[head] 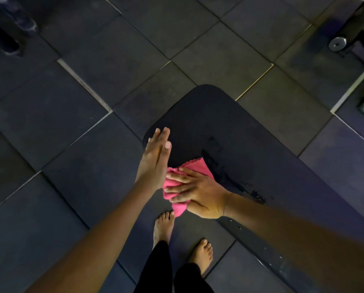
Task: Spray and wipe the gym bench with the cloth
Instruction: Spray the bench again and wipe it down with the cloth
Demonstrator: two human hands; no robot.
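Hands meet at the near edge of a black padded gym table [240, 127], seen from above by a head-worn camera. The right hand [198, 192] lies flat, fingers spread, pressing a pink cloth [194, 166] onto the table's padding; the grip is a flat press rather than a clench, with the cloth bunched under the palm and fingers and its corners poking out at 12 o'clock and at 6 o'clock of the hand. The left hand [155, 159] stands on edge at 9 o'clock of the cloth, fingers straight and together, its grip released and grasping nothing, the heel of the palm just touching the cloth's rim. Wet streaks [229, 176] glisten on the padding from 1 o'clock to 3 o'clock of the right hand, ending in a dark patch of droplets near the forearm. The table runs from its rounded end at 12 o'clock of the hands toward the frame's 4 o'clock corner. Two bare feet [163, 227] stand on the dark rubber floor tiles [71, 187] at 6 o'clock of the cloth, black trouser legs [155, 269] above them. A round metal weight plate [337, 43] rests on the floor at the far 2 o'clock corner.
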